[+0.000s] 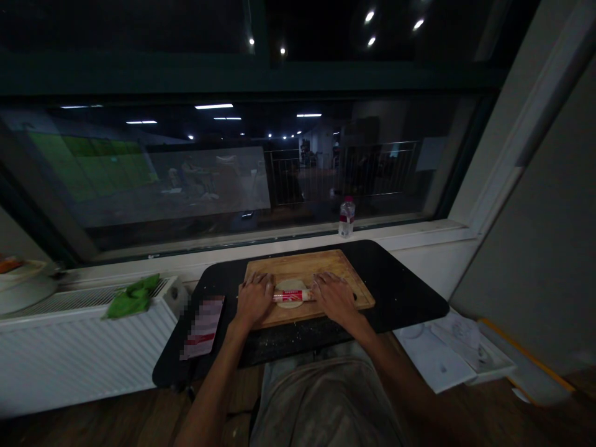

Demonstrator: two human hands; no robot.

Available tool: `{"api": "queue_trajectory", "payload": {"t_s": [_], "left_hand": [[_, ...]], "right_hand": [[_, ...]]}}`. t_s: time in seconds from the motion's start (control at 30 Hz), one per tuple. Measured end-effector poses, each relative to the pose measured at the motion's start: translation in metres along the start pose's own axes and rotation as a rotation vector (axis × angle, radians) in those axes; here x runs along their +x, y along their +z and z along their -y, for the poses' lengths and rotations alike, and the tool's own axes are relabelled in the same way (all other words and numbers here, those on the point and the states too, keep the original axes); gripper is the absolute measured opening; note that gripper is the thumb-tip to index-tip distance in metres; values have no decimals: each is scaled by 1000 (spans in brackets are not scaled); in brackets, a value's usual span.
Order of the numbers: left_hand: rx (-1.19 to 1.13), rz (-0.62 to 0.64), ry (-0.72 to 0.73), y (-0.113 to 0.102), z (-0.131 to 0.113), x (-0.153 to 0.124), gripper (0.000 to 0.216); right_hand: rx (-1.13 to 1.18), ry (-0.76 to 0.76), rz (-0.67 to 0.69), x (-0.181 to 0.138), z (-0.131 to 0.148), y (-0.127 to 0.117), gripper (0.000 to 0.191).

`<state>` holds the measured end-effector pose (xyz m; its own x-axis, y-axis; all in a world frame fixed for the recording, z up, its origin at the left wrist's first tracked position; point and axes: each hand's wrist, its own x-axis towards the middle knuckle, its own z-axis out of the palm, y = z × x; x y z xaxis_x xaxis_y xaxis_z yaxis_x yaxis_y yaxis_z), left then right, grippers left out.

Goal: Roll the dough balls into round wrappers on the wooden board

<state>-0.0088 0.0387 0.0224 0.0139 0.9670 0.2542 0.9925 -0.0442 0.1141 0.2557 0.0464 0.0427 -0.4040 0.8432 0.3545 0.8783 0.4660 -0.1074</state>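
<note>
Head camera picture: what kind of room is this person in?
Probably an office or workroom at night, used for cooking. A small black table stands by a big dark window over a radiator, and both hands roll dough on a wooden board.

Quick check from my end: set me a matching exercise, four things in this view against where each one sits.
Things:
1. roller
2. water bottle
3. green cloth
4. dough disc

Places:
A. on the radiator, left of the table
B. under both hands, across the dough
C. on the window sill
D. flat on the wooden board

Pairs: 1-B, 2-C, 3-A, 4-D
</note>
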Motion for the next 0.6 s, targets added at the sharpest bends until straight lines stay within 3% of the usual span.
{"api": "queue_trajectory", "payload": {"t_s": [0.2,0.33,0.43,0.5,0.6], "left_hand": [[66,53,85,-2,4,25,50],[47,71,47,-1,8,40,51],[100,86,140,2,11,46,49],[134,85,195,4,13,50,48],[103,45,167,8,16,58,46]], "right_hand": [[-28,51,3,18,-3,7,44],[-47,111,24,18,2,-1,45],[-48,139,41,20,3,-6,45],[-44,157,55,22,3,-6,44],[-35,191,72,23,2,-3,45]]}}
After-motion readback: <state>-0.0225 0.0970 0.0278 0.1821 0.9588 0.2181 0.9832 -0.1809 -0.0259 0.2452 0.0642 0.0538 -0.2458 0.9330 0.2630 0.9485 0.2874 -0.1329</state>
